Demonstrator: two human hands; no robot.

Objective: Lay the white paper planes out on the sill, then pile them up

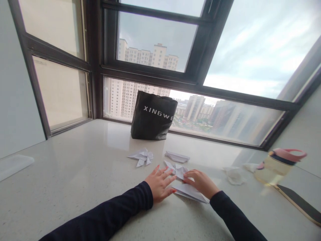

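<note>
On the pale counter (62, 180), a winged paper fold (178, 171) lies between two hands, just beyond a flat folded sheet (192, 192). The left hand (158, 184) is spread nearly flat, fingertips at the fold's near left side, gripping nothing. The right hand (202, 182) is half curled, thumb and forefinger closed on its right edge. From where I stand, light fingertip pressure on the left and a gentle pinch seem best, keeping the creases crisp.
</note>
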